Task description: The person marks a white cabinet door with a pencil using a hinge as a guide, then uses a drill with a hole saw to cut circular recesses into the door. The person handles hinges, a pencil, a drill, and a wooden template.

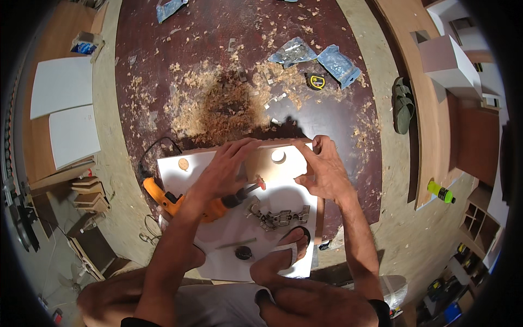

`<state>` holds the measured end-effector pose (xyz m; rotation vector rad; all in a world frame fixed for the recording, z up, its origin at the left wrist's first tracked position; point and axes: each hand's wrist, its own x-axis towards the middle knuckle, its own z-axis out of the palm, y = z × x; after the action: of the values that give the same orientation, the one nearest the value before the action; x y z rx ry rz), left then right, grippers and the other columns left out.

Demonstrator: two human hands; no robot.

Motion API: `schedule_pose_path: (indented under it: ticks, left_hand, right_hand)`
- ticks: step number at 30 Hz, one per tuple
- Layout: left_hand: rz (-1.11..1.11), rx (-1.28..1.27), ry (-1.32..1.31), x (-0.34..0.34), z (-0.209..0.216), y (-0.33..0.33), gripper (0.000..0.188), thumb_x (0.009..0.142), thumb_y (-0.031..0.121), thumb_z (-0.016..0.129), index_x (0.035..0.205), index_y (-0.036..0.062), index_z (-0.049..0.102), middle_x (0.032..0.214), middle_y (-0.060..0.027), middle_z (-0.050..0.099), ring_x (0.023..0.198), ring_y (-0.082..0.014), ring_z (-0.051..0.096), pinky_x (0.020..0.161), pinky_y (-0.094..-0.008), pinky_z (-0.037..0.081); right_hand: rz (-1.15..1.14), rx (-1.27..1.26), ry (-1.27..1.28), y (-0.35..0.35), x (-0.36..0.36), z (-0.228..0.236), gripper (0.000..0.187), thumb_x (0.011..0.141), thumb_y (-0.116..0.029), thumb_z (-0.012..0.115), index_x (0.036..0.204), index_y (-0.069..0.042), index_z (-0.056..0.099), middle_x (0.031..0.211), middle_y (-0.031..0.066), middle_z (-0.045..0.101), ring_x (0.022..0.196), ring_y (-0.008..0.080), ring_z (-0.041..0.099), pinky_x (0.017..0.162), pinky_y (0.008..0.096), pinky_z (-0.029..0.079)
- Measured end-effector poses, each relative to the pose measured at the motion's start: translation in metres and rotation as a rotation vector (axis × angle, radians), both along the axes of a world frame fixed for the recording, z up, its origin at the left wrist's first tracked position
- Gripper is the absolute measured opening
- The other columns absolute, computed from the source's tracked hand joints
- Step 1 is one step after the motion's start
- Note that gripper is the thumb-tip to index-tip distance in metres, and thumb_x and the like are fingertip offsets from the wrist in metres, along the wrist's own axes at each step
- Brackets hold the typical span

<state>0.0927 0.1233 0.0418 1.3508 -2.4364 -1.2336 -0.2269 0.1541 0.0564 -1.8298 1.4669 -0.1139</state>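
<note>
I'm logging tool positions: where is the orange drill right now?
In the head view, the orange drill is left of centre over the white panel, partly hidden by the left forearm.

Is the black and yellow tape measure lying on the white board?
No, the tape measure lies past the far edge of the white board, on the dark red surface beside a blue plastic packet.

Black sleeves are worn up top, but only the ends get caught in view: left sleeve (139, 322) and right sleeve (381, 310), both pretty plain. Light grey shorts (218, 306) are worn too, kinda soft-looking, with bare knees shown. One foot is fitted with a dark-edged sandal (307, 235), seemingly crossed by a paler strap. Left hand (226, 166) and right hand (326, 173) are seen bare.
</note>
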Motion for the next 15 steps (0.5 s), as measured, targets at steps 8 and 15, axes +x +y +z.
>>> schedule_pose_path:
  ticks: [8, 15]
  left_hand:
    - [-0.01, -0.059, -0.078, 0.013, 0.004, 0.01, 0.104, 0.072, 0.009, 0.095, 0.165, 0.017, 0.049, 0.164, -0.0099, 0.053, 0.152, -0.0383, 0.046, 0.13, -0.0494, 0.042]
    - [-0.047, -0.091, -0.089, 0.01, 0.005, 0.016, 0.105, 0.073, 0.017, 0.096, 0.166, 0.0164, 0.049, 0.164, -0.0095, 0.053, 0.154, -0.0361, 0.044, 0.132, -0.0511, 0.036]
  right_hand:
    - [0.082, -0.206, 0.134, 0.014, 0.011, 0.0, 0.101, 0.072, -0.021, 0.096, 0.162, -0.013, 0.052, 0.152, 0.0174, 0.048, 0.136, 0.0403, 0.047, 0.112, 0.0557, 0.04]
    - [0.081, -0.214, 0.107, 0.014, 0.01, 0.004, 0.096, 0.072, -0.016, 0.094, 0.158, -0.009, 0.053, 0.153, 0.0126, 0.052, 0.142, 0.0375, 0.047, 0.115, 0.0575, 0.037]
